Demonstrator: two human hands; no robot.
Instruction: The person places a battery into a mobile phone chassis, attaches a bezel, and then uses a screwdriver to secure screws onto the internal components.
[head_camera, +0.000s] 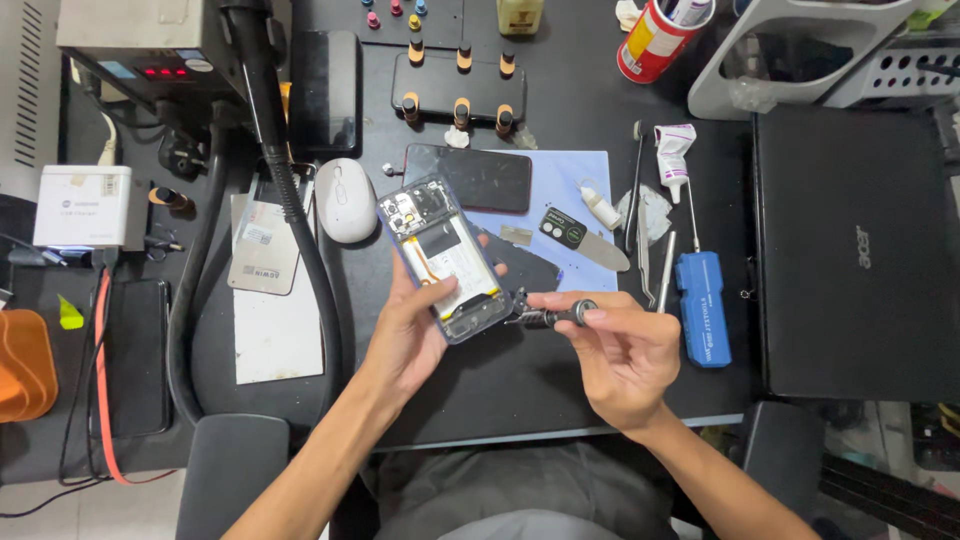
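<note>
Black counter (520, 400) carries everything; biggest item on it is a closed black laptop (855, 250) at the far right. Top left sits a grey station w/ red display (150, 45), and a thick black hose (290, 200) curves down from it across the counter. White adapter box (85, 205) at the left edge, dark phone (135, 355) lying flat below it, orange thing (25, 365) at the far left. A light blue mat (570, 190) lies mid-counter w/ a dark phone screen (480, 178) on it, white mouse (345, 198) just left of that. Blue screwdriver handle (702, 308) lies right of the mat, near a white glue tube (675, 155) and thin metal tools (640, 200). Red-yellow can (655, 35) stands at the top, near a black holder w/ bits (458, 85). Left hand (410, 335) holds an opened phone (445, 255) up over the counter centre, tilted, insides showing: white battery & board; fingers wrapped under it, thumb on its lower edge, so that grip is closed around the phone. Right hand (625, 350) pinches a small dark screwdriver (555, 316) btwn thumb & fingers, lying roughly level, tip pointing at the phone's lower corner, just beside it; can't tell if it's touching.
</note>
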